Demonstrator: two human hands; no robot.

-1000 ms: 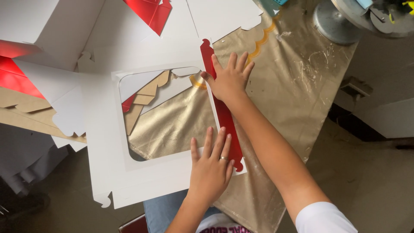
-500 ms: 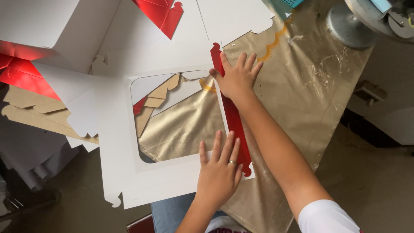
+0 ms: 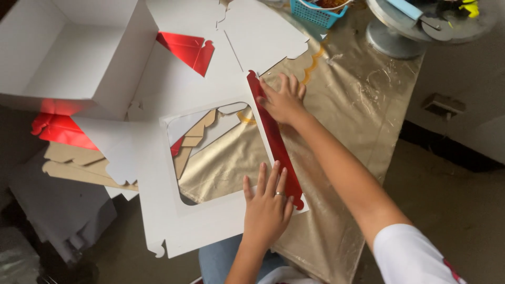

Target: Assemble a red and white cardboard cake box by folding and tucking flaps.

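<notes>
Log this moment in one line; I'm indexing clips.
left hand: flat on red flap | right hand: pressing flap's top | white windowed box sheet on gold table

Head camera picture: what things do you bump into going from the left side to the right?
Open white box → window cut-out in the flat white card → red flap strip → gold table cover → grey floor.

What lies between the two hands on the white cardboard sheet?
In the head view, the red foil strip runs from the right hand down to the left hand, along the edge of the white windowed cardboard sheet. Both hands press on it.
</notes>
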